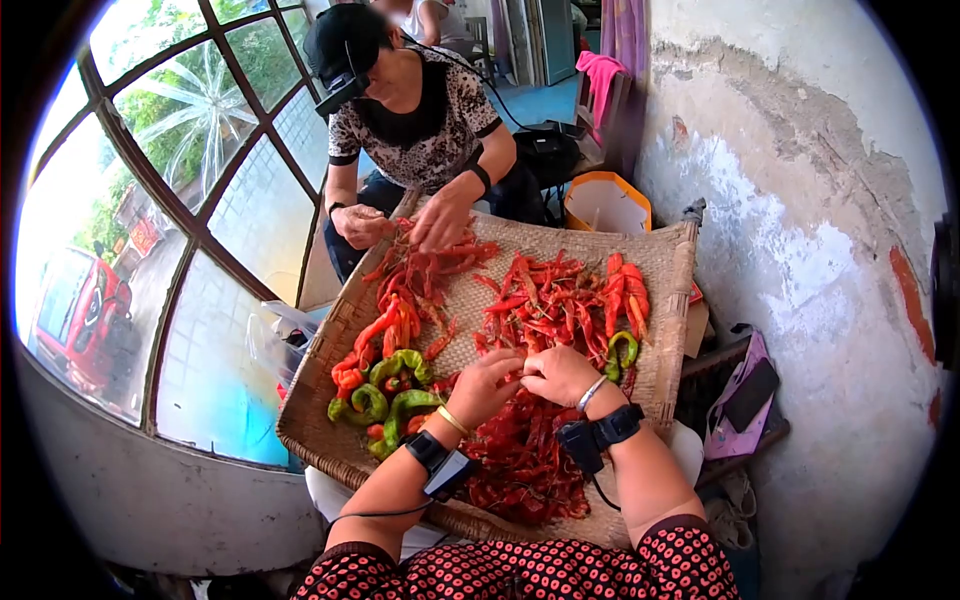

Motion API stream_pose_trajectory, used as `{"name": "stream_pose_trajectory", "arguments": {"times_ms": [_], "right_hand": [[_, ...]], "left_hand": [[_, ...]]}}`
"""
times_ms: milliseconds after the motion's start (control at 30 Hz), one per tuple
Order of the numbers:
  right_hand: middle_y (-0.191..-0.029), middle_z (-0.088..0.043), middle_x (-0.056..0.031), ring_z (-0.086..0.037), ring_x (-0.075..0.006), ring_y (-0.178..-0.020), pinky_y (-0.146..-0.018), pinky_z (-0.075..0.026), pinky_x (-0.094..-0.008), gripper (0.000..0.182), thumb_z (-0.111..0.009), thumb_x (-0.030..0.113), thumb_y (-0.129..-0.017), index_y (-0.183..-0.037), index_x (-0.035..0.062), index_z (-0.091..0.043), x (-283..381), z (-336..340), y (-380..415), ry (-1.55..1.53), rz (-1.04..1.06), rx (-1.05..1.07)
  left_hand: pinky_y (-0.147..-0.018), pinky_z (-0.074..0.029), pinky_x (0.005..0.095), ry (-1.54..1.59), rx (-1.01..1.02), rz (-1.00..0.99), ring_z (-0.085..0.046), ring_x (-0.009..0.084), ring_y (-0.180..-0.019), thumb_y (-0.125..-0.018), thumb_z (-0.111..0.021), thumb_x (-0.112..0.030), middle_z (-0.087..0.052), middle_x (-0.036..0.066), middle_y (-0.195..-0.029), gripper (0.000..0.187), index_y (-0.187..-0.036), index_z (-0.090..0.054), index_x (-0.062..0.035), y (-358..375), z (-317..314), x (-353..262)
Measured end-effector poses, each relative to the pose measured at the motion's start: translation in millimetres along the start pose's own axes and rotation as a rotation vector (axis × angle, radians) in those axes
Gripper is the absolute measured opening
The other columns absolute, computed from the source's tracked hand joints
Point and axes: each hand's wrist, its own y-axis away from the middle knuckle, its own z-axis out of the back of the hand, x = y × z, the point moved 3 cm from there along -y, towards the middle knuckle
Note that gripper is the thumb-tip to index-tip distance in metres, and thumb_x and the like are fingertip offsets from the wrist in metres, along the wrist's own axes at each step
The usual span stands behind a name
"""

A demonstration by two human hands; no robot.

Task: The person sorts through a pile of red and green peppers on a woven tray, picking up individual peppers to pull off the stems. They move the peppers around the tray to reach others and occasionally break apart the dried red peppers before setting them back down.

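My left hand (487, 388) and my right hand (565, 376) meet over a woven basket tray (455, 290), fingers bent and pinched together at the tips. Whatever lies between the fingertips is hidden. Just below them spreads a heap of dark red dried chili peppers (525, 455). Beyond the hands lies a pile of brighter red chili peppers (540, 295). Curled green peppers (405, 405) rest left of my left hand, and a single green pepper (622, 348) is to the right of my right hand.
Across the tray a co-worker (410, 120) in a cap has both hands on another pile of red chilies (425, 265). A paned window (225, 220) stands at left, a peeling wall (800, 220) at right. An orange-rimmed box (608, 203) is behind the tray; a phone (750, 395) lies at right.
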Motion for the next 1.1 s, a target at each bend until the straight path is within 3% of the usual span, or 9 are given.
{"name": "stream_pose_trajectory", "arguments": {"times_ms": [67, 167, 267, 333, 400, 467, 567, 733, 1100], "right_hand": [[-0.076, -0.063, -0.0148, -0.06, -0.0303, -0.072, -0.066, -0.047, -0.0373, 0.024, -0.058, 0.027, -0.074, -0.082, 0.0051, -0.064, -3.5, 0.8, 0.2, -0.035, 0.0, -0.025], [-0.063, -0.058, -0.0072, -0.053, -0.0107, -0.059, -0.057, -0.043, -0.026, 0.021, -0.059, 0.022, -0.078, -0.083, 0.0023, -0.063, -3.2, 9.3, 1.5, -0.337, -0.012, -0.041], [-0.073, -0.063, -0.0118, -0.06, -0.0237, -0.067, -0.063, -0.046, -0.0329, 0.026, -0.059, 0.028, -0.077, -0.085, 0.0035, -0.063, -7.0, 8.4, 0.1, -0.469, -0.06, -0.135], [-0.083, -0.063, -0.0116, -0.06, -0.0238, -0.075, -0.067, -0.047, -0.0336, 0.028, -0.059, 0.03, -0.078, -0.091, 0.0055, -0.062, -4.3, 8.6, 0.4, -0.434, -0.025, -0.175], [-0.094, -0.06, -0.0118, -0.058, -0.0256, -0.087, -0.073, -0.047, -0.0367, 0.031, -0.06, 0.032, -0.078, -0.097, 0.0078, -0.06, 2.1, 4.3, 1.6, 0.05, -0.048, -0.084], [-0.1, -0.057, -0.0112, -0.055, -0.0282, -0.095, -0.079, -0.047, -0.0408, 0.032, -0.062, 0.03, -0.076, -0.099, 0.008, -0.058, -1.3, -13.7, 1.7, 0.207, -0.047, 0.012], [-0.091, -0.06, -0.0138, -0.056, -0.0303, -0.092, -0.077, -0.047, -0.041, 0.025, -0.063, 0.021, -0.075, -0.095, 0.0068, -0.059, 2.4, -31.7, 2.0, 0.469, -0.075, 0.314], [-0.088, -0.061, -0.0157, -0.059, -0.0311, -0.088, -0.075, -0.047, -0.0422, 0.019, -0.057, 0.01, -0.073, -0.091, 0.0045, -0.059, -1.4, -45.2, 2.4, 0.498, -0.109, 0.282], [-0.078, -0.063, -0.0116, -0.06, -0.0289, -0.077, -0.07, -0.047, -0.041, 0.013, -0.059, 0.02, -0.073, -0.083, 0.0119, -0.064, -16.8, -7.6, 3.3, 0.301, -0.144, 0.064]], "left_hand": [[-0.067, -0.049, 0.0322, 0.009, 0.094, -0.004, -0.059, 0.0282, -0.083, -0.072, -0.064, -0.006, -0.058, 0.013, -0.099, 0.029, -0.101, -0.058, -0.0048, 3.2, -4.2, 8.1], [-0.066, -0.048, 0.031, 0.024, 0.115, 0.081, -0.06, 0.0263, -0.078, -0.074, -0.062, -0.007, -0.061, 0.012, -0.085, 0.022, -0.096, -0.061, -0.0046, -2.5, 5.4, 8.6], [-0.066, -0.048, 0.0295, 0.043, -0.022, 0.186, -0.062, 0.0233, -0.069, -0.079, -0.06, -0.008, -0.063, 0.011, -0.076, 0.011, -0.088, -0.064, -0.0035, -6.6, 21.2, 20.6], [-0.07, -0.047, 0.0305, 0.031, -0.268, 0.192, -0.061, 0.026, -0.078, -0.079, -0.061, -0.009, -0.062, 0.014, -0.089, 0.022, -0.1, -0.06, -0.0015, -9.1, 37.5, 47.5], [-0.076, -0.046, 0.0328, -0.241, -0.521, 0.206, -0.057, 0.0292, -0.092, -0.078, -0.063, -0.011, -0.055, 0.019, -0.107, 0.039, -0.113, -0.051, 0.0004, -10.3, 58.4, 49.2], [-0.081, -0.045, 0.035, -0.311, -0.51, 0.27, -0.052, 0.0325, -0.1, -0.075, -0.065, -0.012, -0.045, 0.022, -0.119, 0.052, -0.12, -0.043, 0.0006, -7.1, 63.2, 52.7], [-0.082, -0.045, 0.0376, -0.334, -0.189, 0.166, -0.054, 0.0342, -0.096, -0.069, -0.066, -0.008, -0.056, 0.018, -0.106, 0.034, -0.102, -0.056, -0.0023, -1.6, 37.8, 60.1], [-0.066, -0.048, 0.0396, -0.332, 0.238, 0.146, -0.059, 0.0322, -0.073, -0.074, -0.062, -0.02, -0.062, 0.014, -0.08, 0.02, -0.09, -0.063, -0.0083, 9.6, -4.9, 26.6], [-0.066, -0.047, 0.0387, -0.15, 0.365, 0.091, -0.059, 0.0324, -0.075, -0.076, -0.06, -0.023, -0.061, 0.016, -0.081, 0.025, -0.097, -0.062, -0.0094, 12.0, -16.2, 18.5]]}}
